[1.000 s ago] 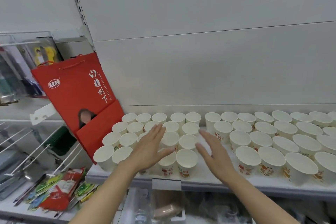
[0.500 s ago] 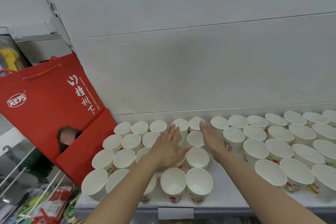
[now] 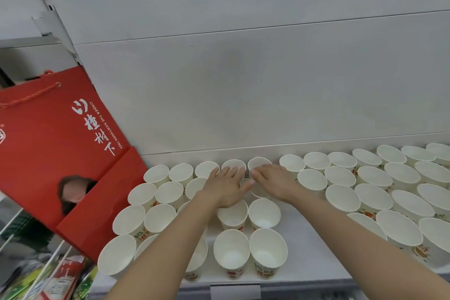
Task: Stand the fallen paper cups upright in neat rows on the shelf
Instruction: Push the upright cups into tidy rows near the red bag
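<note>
On the shelf, left hand and right hand lie flat, fingers straight, across upright paper cups.

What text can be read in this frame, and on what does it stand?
"UNDER THE HAWTHORN TREE": white print on the red bag, beside large white Chinese characters.
Round logo at the bag's left edge: cut off.
Red and green print on the cups: too blurred.
Shelf-edge tag: blank or unreadable.

Both hands, left and right, seemingly rest flat on upright paper cups.
</note>
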`<state>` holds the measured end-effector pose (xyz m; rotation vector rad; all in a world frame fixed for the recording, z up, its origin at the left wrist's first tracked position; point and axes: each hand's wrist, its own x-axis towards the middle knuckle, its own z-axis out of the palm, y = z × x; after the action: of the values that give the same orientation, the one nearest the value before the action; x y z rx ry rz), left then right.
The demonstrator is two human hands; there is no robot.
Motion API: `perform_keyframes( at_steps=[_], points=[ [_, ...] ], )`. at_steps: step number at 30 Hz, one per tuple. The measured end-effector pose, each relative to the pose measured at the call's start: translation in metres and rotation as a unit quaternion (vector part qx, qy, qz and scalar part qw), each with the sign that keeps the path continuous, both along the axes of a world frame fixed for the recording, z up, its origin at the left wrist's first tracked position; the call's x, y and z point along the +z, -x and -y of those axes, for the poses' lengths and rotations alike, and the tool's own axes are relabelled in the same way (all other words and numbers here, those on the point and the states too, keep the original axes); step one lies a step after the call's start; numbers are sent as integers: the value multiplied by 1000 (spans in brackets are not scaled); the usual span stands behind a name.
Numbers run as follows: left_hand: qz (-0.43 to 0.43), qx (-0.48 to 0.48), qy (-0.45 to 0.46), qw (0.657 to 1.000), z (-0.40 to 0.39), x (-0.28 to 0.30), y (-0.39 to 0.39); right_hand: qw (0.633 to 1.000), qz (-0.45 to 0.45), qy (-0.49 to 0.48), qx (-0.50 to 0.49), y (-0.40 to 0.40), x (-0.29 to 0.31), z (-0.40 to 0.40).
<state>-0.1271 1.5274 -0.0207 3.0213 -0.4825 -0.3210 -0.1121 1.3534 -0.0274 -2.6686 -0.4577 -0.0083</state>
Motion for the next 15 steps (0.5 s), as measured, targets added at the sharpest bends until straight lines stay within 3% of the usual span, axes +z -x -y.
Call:
perform_keyframes(
  at_steps=[8, 15],
  points=[
    [36, 11, 59, 998, -8, 11, 10, 998, -7, 66, 17, -5, 4, -2],
    [43, 42, 92, 994, -18, 15, 117, 984, 5, -178, -19, 59, -4, 23]
  ],
)
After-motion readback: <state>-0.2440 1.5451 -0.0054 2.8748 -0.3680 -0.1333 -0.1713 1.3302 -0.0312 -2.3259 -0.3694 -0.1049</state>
